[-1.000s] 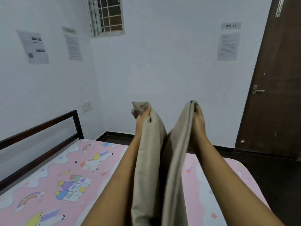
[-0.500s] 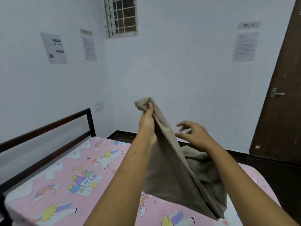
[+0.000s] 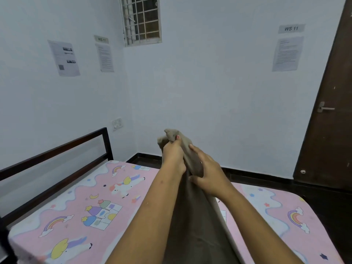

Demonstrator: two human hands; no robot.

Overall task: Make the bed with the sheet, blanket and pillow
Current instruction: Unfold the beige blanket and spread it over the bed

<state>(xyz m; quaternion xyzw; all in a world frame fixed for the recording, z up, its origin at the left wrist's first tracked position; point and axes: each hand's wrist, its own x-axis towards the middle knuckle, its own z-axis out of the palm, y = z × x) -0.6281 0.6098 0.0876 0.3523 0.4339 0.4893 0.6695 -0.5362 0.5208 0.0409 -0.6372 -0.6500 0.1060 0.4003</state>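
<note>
A beige blanket [image 3: 192, 216] hangs between my forearms above the bed. My left hand [image 3: 174, 156] grips its bunched top corner, held up at chest height. Just below and to the right, my right hand [image 3: 209, 174] wraps its fingers and thumb round the cloth. Under it lies the pink sheet [image 3: 91, 210] with unicorns and rainbows, spread flat over the mattress. No pillow is in view.
A dark metal headboard [image 3: 57, 159] runs along the bed's left side against the wall. A dark brown door [image 3: 331, 111] stands at the right, with dark floor [image 3: 314, 193] between it and the bed. The white walls carry papers and a barred window [image 3: 142, 20].
My right hand let go of the blanket's second corner, which dropped, then came back and took hold of the cloth just under my left hand. The view shifted right.
</note>
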